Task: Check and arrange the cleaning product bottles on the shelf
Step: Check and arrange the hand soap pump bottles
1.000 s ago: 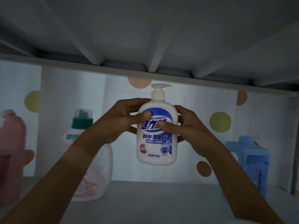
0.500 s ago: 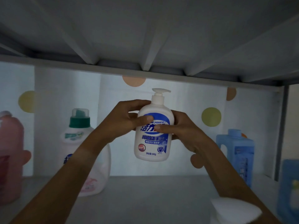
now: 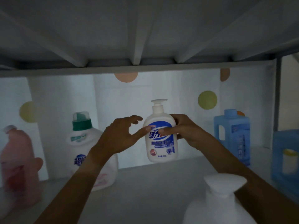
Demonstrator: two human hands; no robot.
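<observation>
Hand-soap pump bottle mid-air at centre, above shelf, label facing camera for reading. Right hand grasps its side, thumb on label. Left hand at 9 o'clock, fingers spread, thumb tip touching label. Green-capped detergent bottle further toward 9 o'clock; blue jug at 3 o'clock.

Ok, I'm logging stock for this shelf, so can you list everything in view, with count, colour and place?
Pump bottle: 1, white with blue label, held upright in mid-air at centre, above the shelf board.
Detergent jug: 1, white with green cap, standing left of centre.
Pink jug: 1, pink, far left, blurred.
Blue jug: 1, blue with handle, right, near the back.
Blue container: 1, blue, far right edge, partly cut off.
Pump top: 1, white, nearest the camera, lower right; its bottle is mostly out of frame.
Shelf board: 1, grey-white, under the bottles.
Backdrop: 1, pale with coloured dots, behind.
Left hand: thumb tip touches the label, fingers spread off the bottle.
Right hand: grip round the pump bottle.
</observation>
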